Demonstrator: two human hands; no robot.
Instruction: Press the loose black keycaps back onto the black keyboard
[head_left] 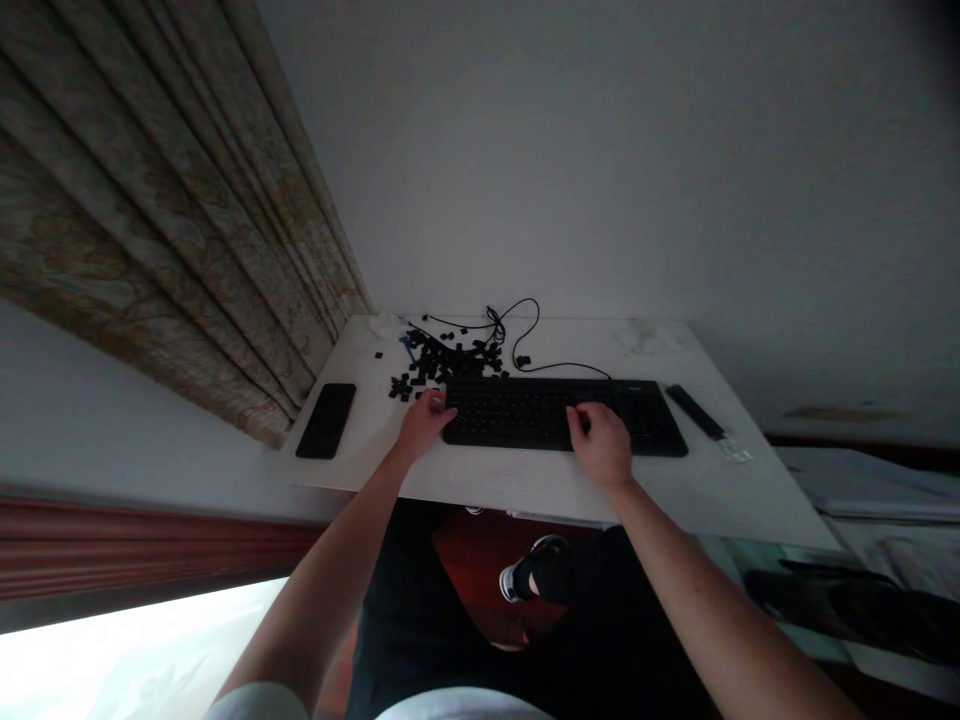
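A black keyboard (510, 412) lies flat on the white table in front of me. At its left end is my left hand (422, 425), thumb and fingers apart, the thumb reaching to the keyboard's edge; I see nothing held in it. Over the right half of the keys, my right hand (604, 442) has its fingers curled together. Whatever is between those fingertips, if anything, is too small to make out. Behind the left end, a heap of loose black keycaps (439, 360) is spread, some of them close to my left fingers.
A black phone (326, 421) lies at the table's left side. To the right of the keyboard is a dark strip-shaped object (695, 411) with a clear end. The thin black cable (559, 367) loops behind the keyboard. A patterned curtain (187, 170) hangs at the left, near the wall.
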